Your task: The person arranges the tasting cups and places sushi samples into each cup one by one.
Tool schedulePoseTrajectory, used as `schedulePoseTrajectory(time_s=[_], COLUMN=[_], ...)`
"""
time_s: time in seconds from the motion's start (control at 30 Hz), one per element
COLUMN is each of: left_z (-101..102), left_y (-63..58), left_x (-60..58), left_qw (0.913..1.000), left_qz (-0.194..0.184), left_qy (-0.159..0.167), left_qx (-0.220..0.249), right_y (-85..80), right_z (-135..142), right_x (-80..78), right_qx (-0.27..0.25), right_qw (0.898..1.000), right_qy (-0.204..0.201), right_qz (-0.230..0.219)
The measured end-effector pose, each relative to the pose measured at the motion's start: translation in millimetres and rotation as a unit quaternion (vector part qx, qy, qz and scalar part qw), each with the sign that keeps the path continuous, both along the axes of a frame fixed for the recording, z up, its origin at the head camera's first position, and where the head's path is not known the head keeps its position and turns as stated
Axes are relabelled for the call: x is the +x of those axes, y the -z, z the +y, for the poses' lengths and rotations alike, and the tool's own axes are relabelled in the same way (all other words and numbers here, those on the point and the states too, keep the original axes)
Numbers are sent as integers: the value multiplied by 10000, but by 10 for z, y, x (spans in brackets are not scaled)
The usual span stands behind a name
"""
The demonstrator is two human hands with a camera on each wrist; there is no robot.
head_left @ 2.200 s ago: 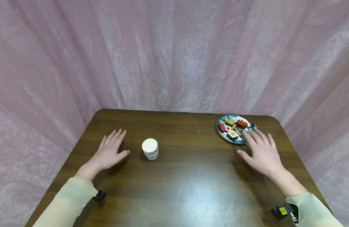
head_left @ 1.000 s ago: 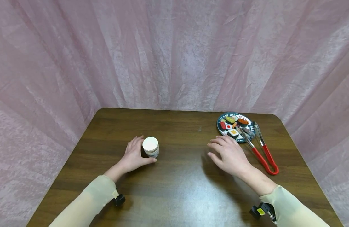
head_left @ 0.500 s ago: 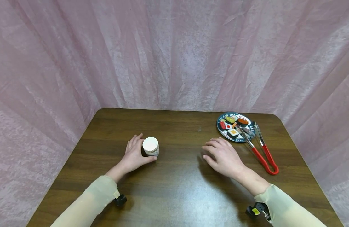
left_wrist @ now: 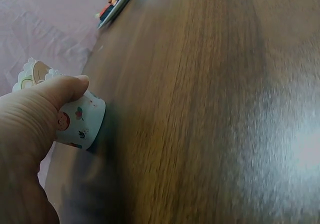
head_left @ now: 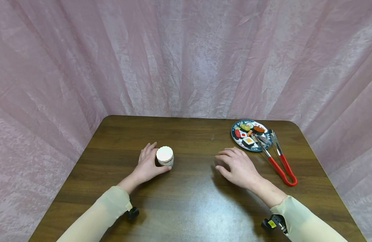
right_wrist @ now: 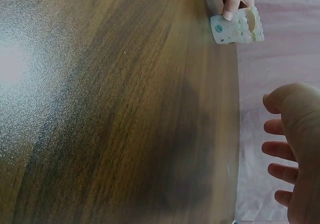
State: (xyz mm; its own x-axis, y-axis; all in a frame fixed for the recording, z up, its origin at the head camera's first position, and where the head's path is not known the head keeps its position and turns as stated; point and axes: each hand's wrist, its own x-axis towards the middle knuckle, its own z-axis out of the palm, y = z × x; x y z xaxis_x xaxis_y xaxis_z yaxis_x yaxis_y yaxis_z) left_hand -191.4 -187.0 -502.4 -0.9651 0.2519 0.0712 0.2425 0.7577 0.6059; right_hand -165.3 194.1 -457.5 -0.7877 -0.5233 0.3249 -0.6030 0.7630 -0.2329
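Note:
In the head view my left hand (head_left: 148, 165) grips a white paper cup (head_left: 165, 156) between thumb and fingers. The left wrist view shows my thumb across the cup's (left_wrist: 80, 121) small printed leaves and fruit; its scalloped rim points up, and more than one rim edge shows there. Whether its base touches the table is unclear. My right hand (head_left: 238, 167) holds nothing; its fingers are loosely bent above the table, with a shadow beneath. Past it lie red-handled metal tongs (head_left: 279, 173), whose tip rests on a round plate (head_left: 234, 138).
The plate bears colourful sushi pieces (head_left: 248, 141); printed or solid, I cannot tell. Both stand near the back right corner of the brown wooden table (head_left: 189, 201). Pink curtain cloth (head_left: 186, 60) hangs behind and at the sides.
Earlier my left hand moved to the cup and took hold; since half a second ago the cup has shifted slightly right. My right hand left the tongs, moved left, and now stays still.

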Motion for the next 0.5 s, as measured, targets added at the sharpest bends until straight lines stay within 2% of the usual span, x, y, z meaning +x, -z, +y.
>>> schedulePoseTrajectory(time_s=[0.33, 0.5], left_z=[163, 259], left_y=[18, 30], left_x=[10, 10], left_qw=[9997, 9995], left_qz=[-163, -121], left_qy=[179, 280], left_qx=[96, 115], right_y=[6, 7], right_z=[-15, -51], right_x=[-5, -18], right_qx=[-15, -45], right_qw=[10000, 10000], right_qy=[20, -6], right_qz=[2, -4])
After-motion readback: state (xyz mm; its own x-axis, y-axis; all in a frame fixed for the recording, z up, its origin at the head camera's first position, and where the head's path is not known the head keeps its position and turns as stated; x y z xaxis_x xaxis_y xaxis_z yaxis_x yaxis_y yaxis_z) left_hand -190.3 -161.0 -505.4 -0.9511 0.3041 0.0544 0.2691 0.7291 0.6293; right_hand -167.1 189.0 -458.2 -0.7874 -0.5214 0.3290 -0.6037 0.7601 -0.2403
